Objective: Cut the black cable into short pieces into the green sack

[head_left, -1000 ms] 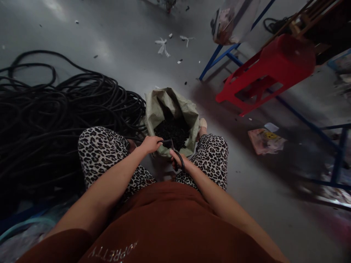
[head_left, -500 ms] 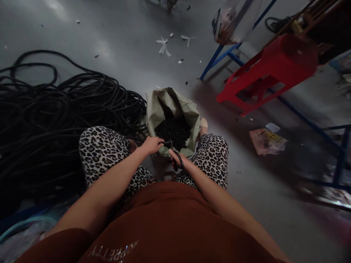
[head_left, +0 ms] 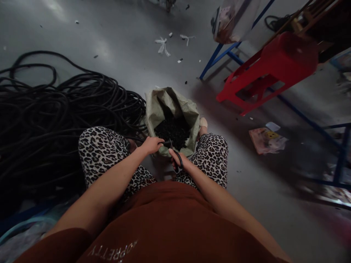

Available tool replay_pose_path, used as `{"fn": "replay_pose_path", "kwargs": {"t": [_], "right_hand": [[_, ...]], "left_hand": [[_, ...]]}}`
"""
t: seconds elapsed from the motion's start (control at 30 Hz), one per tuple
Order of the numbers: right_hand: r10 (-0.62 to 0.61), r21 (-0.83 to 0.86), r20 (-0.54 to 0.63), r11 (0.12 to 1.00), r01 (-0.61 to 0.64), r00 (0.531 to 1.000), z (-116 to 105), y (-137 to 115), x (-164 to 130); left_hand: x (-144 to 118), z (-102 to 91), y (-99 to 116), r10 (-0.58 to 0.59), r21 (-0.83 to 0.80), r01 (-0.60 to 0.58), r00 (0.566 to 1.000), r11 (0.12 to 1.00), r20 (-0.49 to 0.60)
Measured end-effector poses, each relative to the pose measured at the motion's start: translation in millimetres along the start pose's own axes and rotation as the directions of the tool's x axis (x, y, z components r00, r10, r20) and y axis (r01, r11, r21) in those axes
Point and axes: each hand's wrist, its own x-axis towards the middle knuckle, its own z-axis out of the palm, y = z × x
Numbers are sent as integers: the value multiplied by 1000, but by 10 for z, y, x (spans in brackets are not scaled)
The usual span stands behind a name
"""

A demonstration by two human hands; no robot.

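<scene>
Gripping 1 black cable [head_left: 137,139] in our closed left hand [head_left: 151,144], its end points right toward scissors [head_left: 175,155] clasped in our right hand [head_left: 181,163], over the sack [head_left: 159,106].

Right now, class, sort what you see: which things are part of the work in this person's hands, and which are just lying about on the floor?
Part of the work:
left hand, grip shut on the black tube
right hand holding the scissors
sack of cut black pieces
coil of tubing

Lying about:
red stool, tipped over
white scraps
pink wrapper
blue frame
</scene>
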Motion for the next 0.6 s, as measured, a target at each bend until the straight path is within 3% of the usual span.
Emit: {"fn": "replay_pose_path", "kwargs": {"t": [0.6], "right_hand": [[-133, -226, -75, 967, 113, 988, -6, 167, 81]], "left_hand": [[14, 2, 15, -13, -7, 14, 1000, 1000, 24]]}}
